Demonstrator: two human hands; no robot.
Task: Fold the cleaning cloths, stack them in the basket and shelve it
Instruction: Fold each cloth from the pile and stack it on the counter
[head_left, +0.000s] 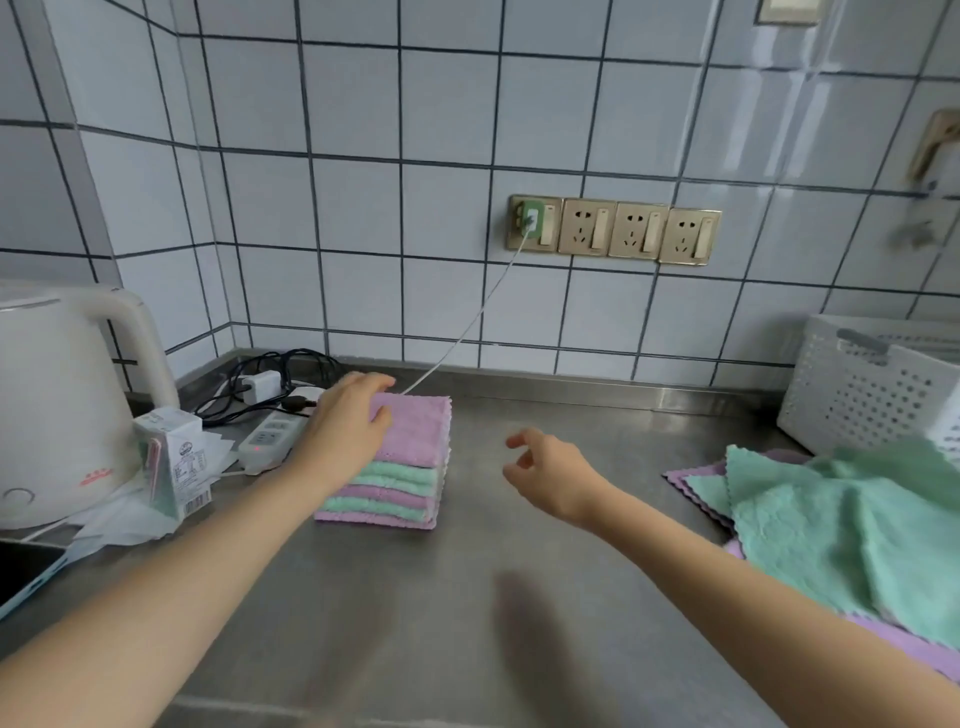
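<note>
A stack of folded cloths (410, 467), purple and mint green in turn, sits on the steel counter (415, 597) left of centre. My left hand (348, 426) rests on the stack's left top edge, fingers curved over the purple top cloth. To the right of the stack my right hand (550, 473) hovers above the counter, fingers loosely curled, holding nothing. A heap of unfolded green and purple cloths (831, 530) lies at the right. Behind that heap, against the wall, stands a white perforated basket (862, 389).
A white kettle (62, 395) stands at the far left with a small carton (174, 462) and papers beside it. A power strip (270, 439), charger and black cables lie behind the stack. Wall sockets (613, 228) hold a white cable. A dark device (21, 571) lies at the left edge.
</note>
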